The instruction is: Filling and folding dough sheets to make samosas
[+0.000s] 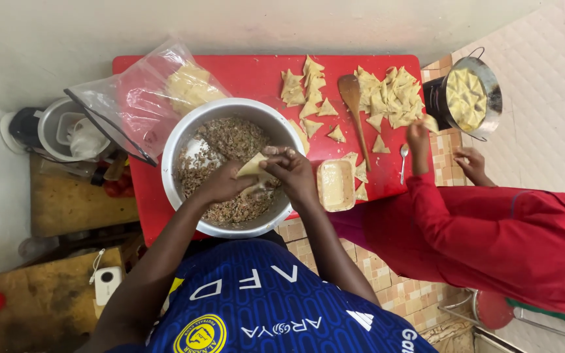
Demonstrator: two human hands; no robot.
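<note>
At the bottom of the frame, the person's forearms reach up from a blue shirt toward the middle. The left hand (225,185) cups a folded pastry cone (254,167) from the left side, fingers curled around it. The right hand (290,171) closes over the cone's top edge, fingertips pinched onto the dough. Both hands hold the cone just above the minced filling (227,140) inside a large metal bowl (184,140), which sits at the centre of the frame on a red table (256,75).

Just right of the bowl lies a small tan tray (335,185). Further up and right, a wooden spoon (353,98) rests among folded triangular pastries (387,98), with a metal spoon (403,160) beside them. A second person in a red sleeve (439,216) reaches to that pile from the right edge. In the upper right a metal pot (488,82) holds pastry sheets. At upper left, a clear plastic bag (138,98) lies on the table's corner.
</note>
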